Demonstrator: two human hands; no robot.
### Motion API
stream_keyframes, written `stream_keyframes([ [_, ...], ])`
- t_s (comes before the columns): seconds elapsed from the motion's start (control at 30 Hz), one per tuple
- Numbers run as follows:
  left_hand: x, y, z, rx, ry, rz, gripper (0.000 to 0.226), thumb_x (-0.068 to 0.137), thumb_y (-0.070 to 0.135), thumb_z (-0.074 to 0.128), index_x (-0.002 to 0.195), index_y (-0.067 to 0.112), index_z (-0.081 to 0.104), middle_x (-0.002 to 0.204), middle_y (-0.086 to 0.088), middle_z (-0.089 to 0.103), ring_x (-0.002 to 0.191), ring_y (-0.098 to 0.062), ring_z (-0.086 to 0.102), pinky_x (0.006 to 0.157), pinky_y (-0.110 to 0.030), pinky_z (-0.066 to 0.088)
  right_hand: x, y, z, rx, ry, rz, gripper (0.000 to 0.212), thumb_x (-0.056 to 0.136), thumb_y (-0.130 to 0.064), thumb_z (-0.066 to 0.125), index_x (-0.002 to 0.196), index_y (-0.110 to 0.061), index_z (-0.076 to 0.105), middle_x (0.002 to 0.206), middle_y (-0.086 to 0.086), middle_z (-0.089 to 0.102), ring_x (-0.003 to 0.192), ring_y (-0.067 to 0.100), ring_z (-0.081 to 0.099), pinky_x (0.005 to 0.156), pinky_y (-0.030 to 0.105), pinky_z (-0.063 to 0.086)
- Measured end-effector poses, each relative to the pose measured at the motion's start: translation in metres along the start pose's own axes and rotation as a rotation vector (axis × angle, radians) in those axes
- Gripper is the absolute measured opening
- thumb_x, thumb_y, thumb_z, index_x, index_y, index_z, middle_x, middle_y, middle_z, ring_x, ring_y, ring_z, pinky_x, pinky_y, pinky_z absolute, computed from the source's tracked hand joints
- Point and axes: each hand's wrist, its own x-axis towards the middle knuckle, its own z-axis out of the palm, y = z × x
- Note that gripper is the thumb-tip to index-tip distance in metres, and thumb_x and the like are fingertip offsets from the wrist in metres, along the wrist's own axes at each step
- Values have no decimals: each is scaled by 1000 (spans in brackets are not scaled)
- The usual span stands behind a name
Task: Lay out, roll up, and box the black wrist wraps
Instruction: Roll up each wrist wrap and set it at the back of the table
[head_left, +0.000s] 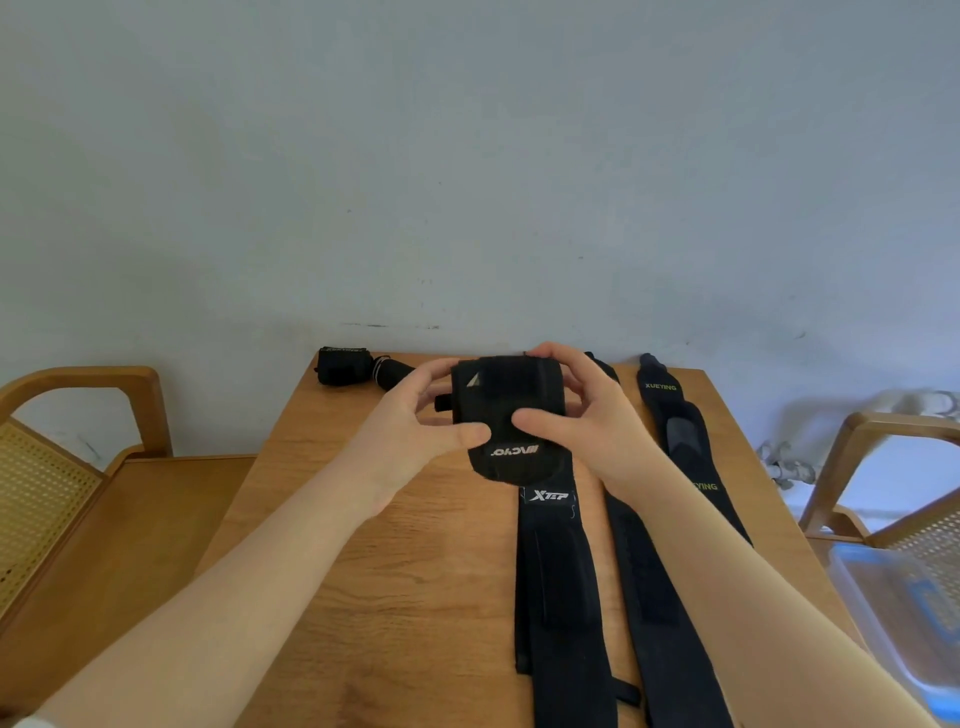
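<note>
Both hands are gripping the same rolled wrist wrap (506, 415) — the left hand (415, 415) is curling round its left end with the thumb pressing across the front, and the right hand (587, 415) is cupping the right end, its thumb lying just beside the other. The roll is sitting between the palms, raised a little above the table (415, 571), its roll axis running from one hand to the other, so both hands are equally near; a printed tail is hanging toward the wrists.

Directly beneath the hands, 3 flat wraps are lying side by side: the XTEP wrap (556, 571) under the roll, a plain wrap (644, 597) under the right forearm, and the XUEYING wrap (675, 426) beyond the right hand. All 3 are running lengthwise toward the person. Past the left fingertips, 2 finished rolls (363, 366) are resting. The blurred plastic box (898, 613), judging from the task, is waiting outside the right elbow — 1 only.
</note>
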Motion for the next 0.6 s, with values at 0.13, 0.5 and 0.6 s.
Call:
stream_keyframes([
  [0.13, -2, 1, 2, 25, 65, 32, 65, 76, 8, 75, 129, 36, 48, 115, 8, 63, 93, -6, 66, 88, -31, 50, 10, -8, 0, 100, 19, 212, 43, 77, -21, 76, 114, -28, 56, 105, 4, 68, 90, 18, 70, 73, 35, 60],
  [0.5, 1, 0, -1, 64, 57, -22, 48, 88, 27, 65, 128, 43, 44, 113, 9, 65, 106, -6, 58, 103, -42, 40, 0, 1, 6, -104, -57, 0, 60, 77, -9, 75, 122, -38, 48, 115, -11, 57, 99, 12, 63, 72, 26, 58],
  [0.6, 0, -2, -3, 277, 7, 10, 63, 87, 28, 66, 138, 44, 33, 133, 13, 45, 119, -3, 43, 110, -39, 29, 4, 4, 3, -235, -77, 51, 51, 78, -17, 75, 119, -36, 51, 108, -14, 59, 99, 9, 61, 75, 24, 57],
])
